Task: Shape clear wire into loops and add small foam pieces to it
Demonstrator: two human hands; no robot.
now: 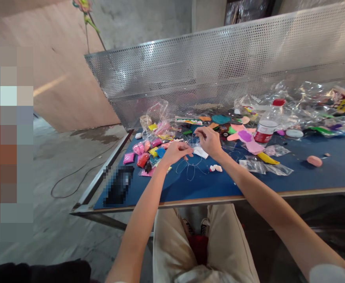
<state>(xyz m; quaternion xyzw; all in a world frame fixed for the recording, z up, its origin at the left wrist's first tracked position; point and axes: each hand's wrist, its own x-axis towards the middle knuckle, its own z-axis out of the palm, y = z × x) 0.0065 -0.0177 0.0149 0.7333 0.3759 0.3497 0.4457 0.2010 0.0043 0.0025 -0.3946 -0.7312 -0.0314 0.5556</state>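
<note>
My left hand [176, 151] and my right hand [209, 140] are held close together above the blue table [308, 177], both with fingers pinched on a thin bent wire [193, 167] whose loops lie on the table just below them. A small white clay piece [201, 152] sits between the hands. Another white piece [216, 168] lies on the table below my right wrist. Small bags of coloured clay [142, 154] lie left of my left hand.
A perforated metal screen [219, 67] stands behind the table. A bottle with a red cap [268, 125], flat clay shapes [244, 137], clear plastic bags [266, 167] and a pink lump [314, 160] lie to the right. A blurred dark object [119, 184] sits near the left corner.
</note>
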